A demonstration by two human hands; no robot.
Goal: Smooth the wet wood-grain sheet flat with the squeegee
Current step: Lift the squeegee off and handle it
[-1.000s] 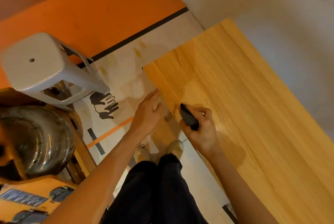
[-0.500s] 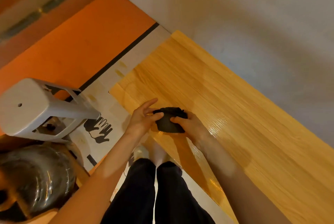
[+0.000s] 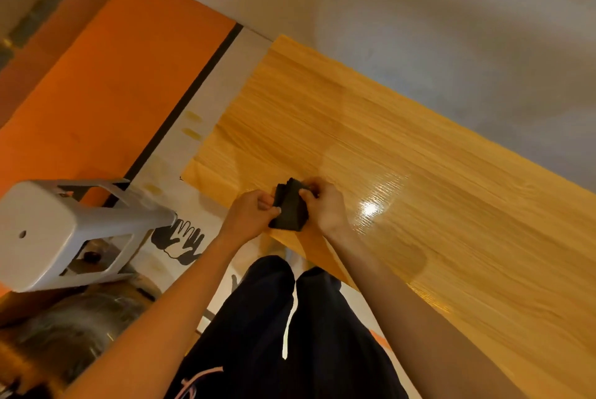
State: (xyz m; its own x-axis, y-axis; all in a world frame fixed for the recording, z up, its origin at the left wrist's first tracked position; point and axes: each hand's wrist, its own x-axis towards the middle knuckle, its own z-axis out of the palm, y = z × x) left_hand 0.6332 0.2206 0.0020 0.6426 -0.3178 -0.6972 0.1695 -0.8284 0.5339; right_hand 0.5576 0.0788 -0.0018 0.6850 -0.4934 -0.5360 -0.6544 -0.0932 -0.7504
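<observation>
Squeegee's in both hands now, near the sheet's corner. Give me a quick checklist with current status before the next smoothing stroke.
1. Left hand grips the squeegee: ok.
2. Right hand grips it too: ok.
3. Squeegee over the wood-grain sheet: ok.
4. Blade edge pressed flat on the sheet: cannot tell, hands hide it.
5. Sheet wet: ok, glossy glare beside the right hand.
6. Near corner flat: not ok, creases show.

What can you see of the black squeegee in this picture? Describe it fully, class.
The squeegee is a small, dark, blocky tool, matte black, its fine detail too blurred to tell. It is held over the near-left part of the glossy wood-grain sheet. The left hand grips its left side and the right hand its right, with fingers curled over the top. Whether its edge touches the sheet cannot be told.
</observation>
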